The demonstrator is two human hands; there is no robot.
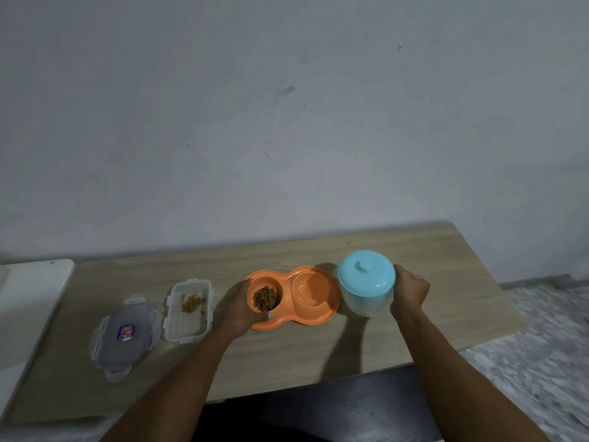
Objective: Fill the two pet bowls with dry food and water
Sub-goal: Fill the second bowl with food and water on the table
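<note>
Plainly, the orange double pet bowl (333,299) sat on the wooden counter (382,346), near the middle of the view. Its nine-o'clock well carried a mound of brown kibble (265,298). Its three-o'clock well (309,290) showed a glossy sheen, and whether that was water or bare plastic could not be told. The left hand (239,309) gripped the bowl's nine-o'clock end, thumb laid over the rim beside the kibble and fingers curled round the outer edge. The right hand (411,290) held the three-o'clock side of a translucent canister with a turquoise knobbed lid (366,275), fingers curled against its wall. The canister stood just beside the bowl's three-o'clock rim, its lid on. Well out at nine o'clock lay an open clear food box (188,309) with a few pieces left in it, and farther out its clip lid (126,333), flat on the counter, near a white board (32,298). The bowl looked like thin, stiff plastic, light even when loaded and likely to skid on the smooth wood, so bracing it at the rim seemed sound. The canister would probably be heavier and top-shifting if it held water, with smooth walls that offer little purchase. A wrap low around the body seemed a safer hold than the lid knob, which might simply lift away.
</note>
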